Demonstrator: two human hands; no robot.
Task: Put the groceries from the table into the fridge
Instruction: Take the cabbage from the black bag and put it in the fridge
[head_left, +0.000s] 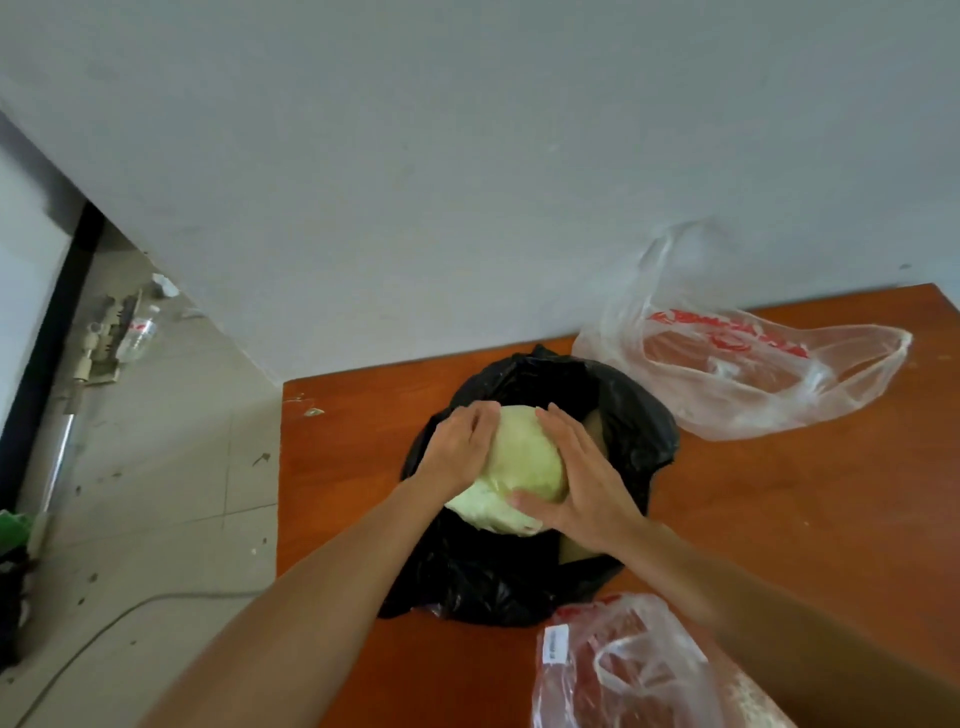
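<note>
Grip — left hand (460, 447) and right hand (582, 488), fingers spread — cups the cabbage (524, 462).

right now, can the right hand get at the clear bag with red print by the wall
Probably not yet: the right hand grips the cabbage together with the left hand. The clear bag lies just past the black bag on the table, nothing over it, so once freed it likely could.
</note>
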